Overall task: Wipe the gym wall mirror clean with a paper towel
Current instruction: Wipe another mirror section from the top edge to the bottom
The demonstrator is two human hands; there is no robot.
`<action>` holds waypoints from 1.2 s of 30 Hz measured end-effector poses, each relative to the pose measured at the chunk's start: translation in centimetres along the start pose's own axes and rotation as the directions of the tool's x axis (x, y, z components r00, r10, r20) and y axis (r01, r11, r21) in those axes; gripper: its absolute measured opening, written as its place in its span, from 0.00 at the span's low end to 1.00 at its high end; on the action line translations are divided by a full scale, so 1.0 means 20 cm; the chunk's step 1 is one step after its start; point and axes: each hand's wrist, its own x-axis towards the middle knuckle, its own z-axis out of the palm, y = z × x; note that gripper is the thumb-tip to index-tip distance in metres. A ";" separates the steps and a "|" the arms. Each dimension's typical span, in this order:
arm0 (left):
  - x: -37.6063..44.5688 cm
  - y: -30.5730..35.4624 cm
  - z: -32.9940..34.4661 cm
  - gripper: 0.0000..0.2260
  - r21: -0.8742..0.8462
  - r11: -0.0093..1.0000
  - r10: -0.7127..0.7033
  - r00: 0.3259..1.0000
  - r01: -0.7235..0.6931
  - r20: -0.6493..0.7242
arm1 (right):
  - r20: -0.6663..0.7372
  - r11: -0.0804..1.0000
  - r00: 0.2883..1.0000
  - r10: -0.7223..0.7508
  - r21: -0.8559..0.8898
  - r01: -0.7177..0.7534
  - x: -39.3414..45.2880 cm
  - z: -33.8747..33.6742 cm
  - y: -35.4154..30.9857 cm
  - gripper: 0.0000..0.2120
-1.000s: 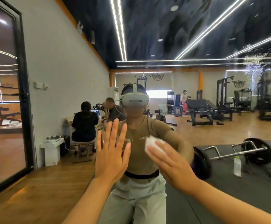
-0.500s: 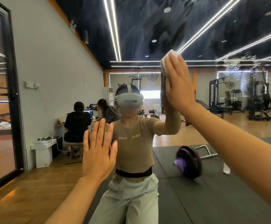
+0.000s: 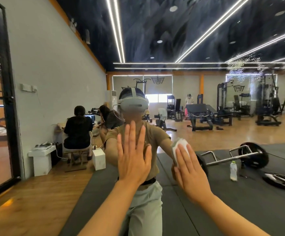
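The paper towel [image 3: 180, 147], a soft white wad with a rounded, crumpled edge, sits flat against the gym wall mirror [image 3: 206, 40] at chest height, just right of centre, pinned there under the straight fingers of the right hand [image 3: 192, 174], so only its upper half peeks out above the fingertips. That hand is flat, fingers together and extended, pressing the wad to the glass and not curled around it. Beside it, close but apart, the left hand [image 3: 134, 159] lies spread and flat on the mirror, all five fingers straight, holding nothing. The glass is smooth and glossy, and a patch of fine white droplets or speckles [image 3: 243, 63] glitters across its upper right. In the reflection stands the person, wearing a grey headset [image 3: 132, 103], a tan short-sleeved shirt and pale trousers, both arms reaching forward. Behind lies a dark rubber mat [image 3: 240, 198] on warm wooden flooring, and on it one steel trap bar [image 3: 230, 156] with round black plates, one loose plate [image 3: 280, 181] lying flat, and one clear plastic bottle [image 3: 233, 171] with a green cap, upright. To the left, two seated people [image 3: 78, 128] are at a desk by the plain grey wall, with two white boxy stands [image 3: 42, 159] near them.
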 end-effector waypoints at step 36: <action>-0.01 -0.01 0.07 0.30 0.112 0.993 0.037 0.999 -0.035 -0.014 | -0.054 0.993 0.994 0.100 0.075 -0.096 0.31 -0.12 0.29 0.24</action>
